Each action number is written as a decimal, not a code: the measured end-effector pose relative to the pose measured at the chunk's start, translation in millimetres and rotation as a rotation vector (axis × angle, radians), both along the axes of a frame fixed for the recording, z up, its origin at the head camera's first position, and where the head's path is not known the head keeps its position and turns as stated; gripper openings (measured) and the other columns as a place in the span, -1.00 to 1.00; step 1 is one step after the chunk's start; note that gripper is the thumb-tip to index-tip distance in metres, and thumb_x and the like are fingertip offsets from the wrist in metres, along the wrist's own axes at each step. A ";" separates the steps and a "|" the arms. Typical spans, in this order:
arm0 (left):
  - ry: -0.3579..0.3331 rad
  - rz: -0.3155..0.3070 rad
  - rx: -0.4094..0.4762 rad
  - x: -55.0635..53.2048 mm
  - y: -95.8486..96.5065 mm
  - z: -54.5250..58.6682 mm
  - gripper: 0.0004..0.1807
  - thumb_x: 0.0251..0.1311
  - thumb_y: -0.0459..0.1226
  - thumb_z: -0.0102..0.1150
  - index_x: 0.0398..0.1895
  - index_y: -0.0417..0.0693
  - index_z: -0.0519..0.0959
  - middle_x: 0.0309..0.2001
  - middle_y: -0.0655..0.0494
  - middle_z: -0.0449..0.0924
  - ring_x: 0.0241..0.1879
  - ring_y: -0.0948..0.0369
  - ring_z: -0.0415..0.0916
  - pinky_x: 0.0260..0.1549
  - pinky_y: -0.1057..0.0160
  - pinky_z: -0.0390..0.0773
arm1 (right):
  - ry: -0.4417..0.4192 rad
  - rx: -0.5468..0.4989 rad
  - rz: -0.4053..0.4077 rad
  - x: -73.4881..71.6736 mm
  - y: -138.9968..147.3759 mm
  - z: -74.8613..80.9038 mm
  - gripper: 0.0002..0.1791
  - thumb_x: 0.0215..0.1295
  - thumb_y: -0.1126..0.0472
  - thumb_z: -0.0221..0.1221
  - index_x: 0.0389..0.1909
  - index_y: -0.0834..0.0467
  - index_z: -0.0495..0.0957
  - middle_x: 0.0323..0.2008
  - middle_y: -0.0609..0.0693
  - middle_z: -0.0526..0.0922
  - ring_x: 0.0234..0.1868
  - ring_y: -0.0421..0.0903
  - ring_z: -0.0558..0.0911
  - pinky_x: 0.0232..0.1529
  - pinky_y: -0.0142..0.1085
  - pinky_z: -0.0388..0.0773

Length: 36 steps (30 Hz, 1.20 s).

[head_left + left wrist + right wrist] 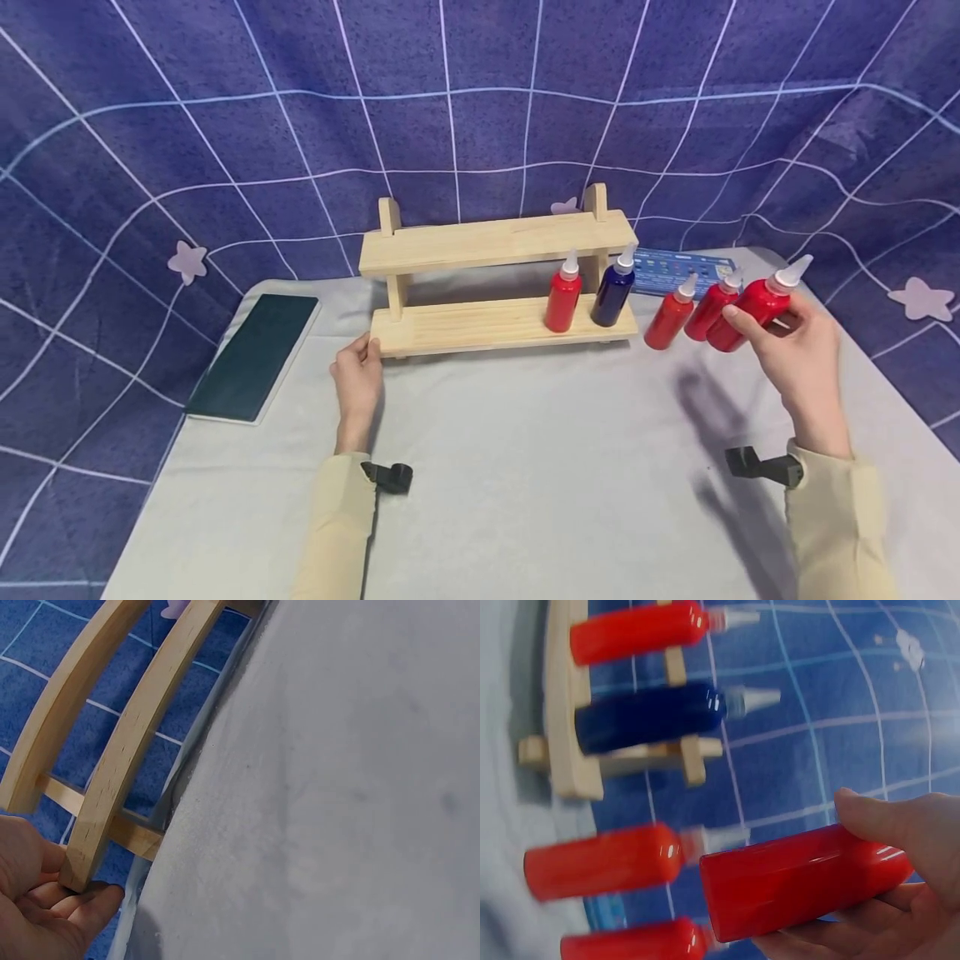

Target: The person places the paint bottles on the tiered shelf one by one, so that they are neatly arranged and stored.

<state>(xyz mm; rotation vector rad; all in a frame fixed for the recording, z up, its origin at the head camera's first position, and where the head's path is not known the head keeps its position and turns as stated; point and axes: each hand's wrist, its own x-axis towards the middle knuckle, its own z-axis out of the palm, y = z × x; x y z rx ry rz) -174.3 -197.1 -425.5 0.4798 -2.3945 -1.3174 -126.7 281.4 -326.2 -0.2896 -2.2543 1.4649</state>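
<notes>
My left hand (357, 382) grips the left end of the lower board of a two-tier wooden shelf (465, 325), with the fingertips under the board in the left wrist view. On that board's right part stand a red squeeze bottle (563, 300) and a dark blue squeeze bottle (612, 296), both with whitish pointed tips. My right hand (806, 354) holds another red squeeze bottle (802, 881), tilted with its tip up and to the right. Beside it, right of the shelf, stand an orange-red bottle (669, 321) and a red bottle (709, 310), partly hidden by the held one.
A flat blue box (663, 271) lies behind the bottles at the right. At the left is a dark green tablet-like panel (255, 358) with a white edge. A pale cloth covers the table (540, 467), and a blue grid-patterned curtain (480, 133) hangs behind.
</notes>
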 end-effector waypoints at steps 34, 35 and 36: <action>-0.030 -0.012 0.020 3.1 -2.7 4.7 -0.61 0.44 -0.24 0.01 0.19 -0.31 0.52 0.05 -0.28 0.60 0.04 -0.05 0.60 -0.01 0.02 0.61 | -0.043 0.224 0.289 -11.5 -100.4 6.2 -0.57 0.17 0.08 0.39 -0.05 0.27 0.58 -0.27 0.16 0.72 -0.45 -0.49 0.59 -0.44 -0.55 0.49; -0.033 -0.013 0.022 3.3 -2.8 4.7 -0.61 0.44 -0.24 0.01 0.20 -0.30 0.52 0.05 -0.27 0.60 0.04 -0.05 0.61 -0.01 0.02 0.61 | -0.041 0.224 0.301 -12.2 -103.7 6.5 -0.56 0.17 0.09 0.38 -0.03 0.27 0.58 -0.23 0.21 0.72 -0.44 -0.51 0.59 -0.43 -0.56 0.50; -0.038 -0.012 0.024 3.4 -2.9 4.5 -0.61 0.44 -0.24 0.01 0.20 -0.29 0.52 0.05 -0.27 0.60 0.04 -0.05 0.61 0.00 0.02 0.61 | -0.045 0.220 0.312 -12.5 -106.8 6.9 -0.55 0.18 0.09 0.38 -0.01 0.27 0.57 -0.21 0.24 0.71 -0.42 -0.48 0.60 -0.43 -0.56 0.51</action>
